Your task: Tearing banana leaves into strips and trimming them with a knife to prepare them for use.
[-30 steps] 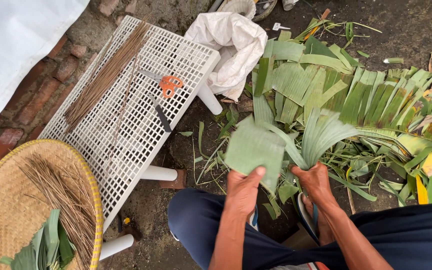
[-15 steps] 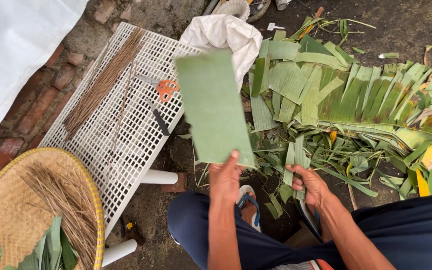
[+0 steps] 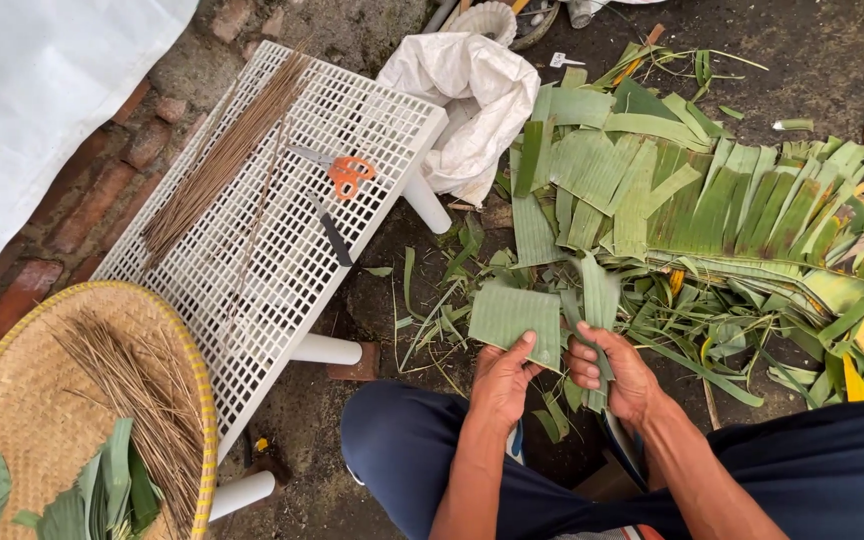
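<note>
**Below centre of the frame: a leaf piece held between two hands**

Just under the middle of the picture, the left hand [image 3: 500, 378] pinches a squarish piece of banana leaf [image 3: 515, 320] by its lower edge, the thumb lying on the near face and the other fingers hidden behind it. The piece stands above the hand, toward the top of the frame, and its ribs run up and down, so its grain points away from the person. The right hand [image 3: 614, 372] sits just beside it to the right, clenched around a narrow leaf strip [image 3: 598, 300] that rises from the fist and touches, or nearly touches, the right edge of the piece. Both hands are equally near the piece; only the left plainly grips it.

Spread over the ground at upper right lies a heap of torn banana leaves [image 3: 712, 200]. At left, the white slatted table [image 3: 252, 270] carries a bundle of thin sticks [image 3: 217, 165], orange-handled scissors [image 3: 337, 170] and a dark knife [image 3: 332, 232]. A woven tray [image 3: 12, 420] at lower left holds more sticks and leaf scraps, and a white sack [image 3: 472, 95] rests beyond the table's far end.
</note>
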